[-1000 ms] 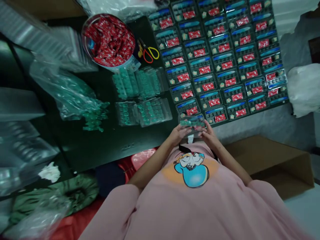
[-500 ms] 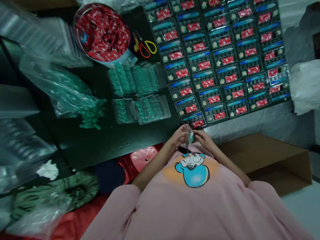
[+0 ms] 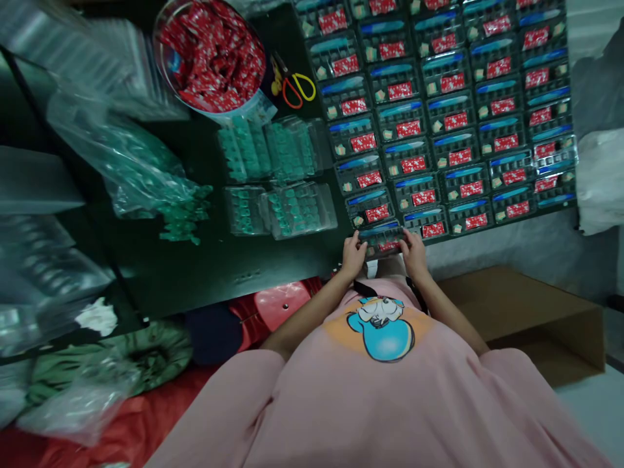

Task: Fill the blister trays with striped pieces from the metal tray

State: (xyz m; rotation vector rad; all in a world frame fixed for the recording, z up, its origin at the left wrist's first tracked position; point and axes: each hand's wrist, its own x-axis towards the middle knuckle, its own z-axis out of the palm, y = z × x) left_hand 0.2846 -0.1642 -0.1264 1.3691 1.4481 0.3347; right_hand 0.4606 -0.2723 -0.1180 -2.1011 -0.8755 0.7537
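At the table's near edge, my left hand (image 3: 354, 255) and my right hand (image 3: 413, 253) grip the two ends of a clear plastic tray (image 3: 377, 235). A blue pen-like piece lies along the tray's far side, and a red patterned packet (image 3: 389, 246) sits nearer me. The fingers of both hands are bent over the tray's short sides. Rows of similar filled trays (image 3: 413, 164) stretch away behind it, each with a blue piece, a red packet and a small pale piece.
To the left stand clear packs of green pieces (image 3: 295, 211) and a plastic bag (image 3: 141, 162) spilling more. Farther back are a round tub of red packets (image 3: 214, 58) and scissors (image 3: 298, 90). An open cardboard box (image 3: 526, 318) is at lower right, stacked clear trays (image 3: 43, 279) at left.
My hands have moved apart and forward, from a clear piece held up near my shirt to the two ends of the nearest tray. The view has shifted slightly.
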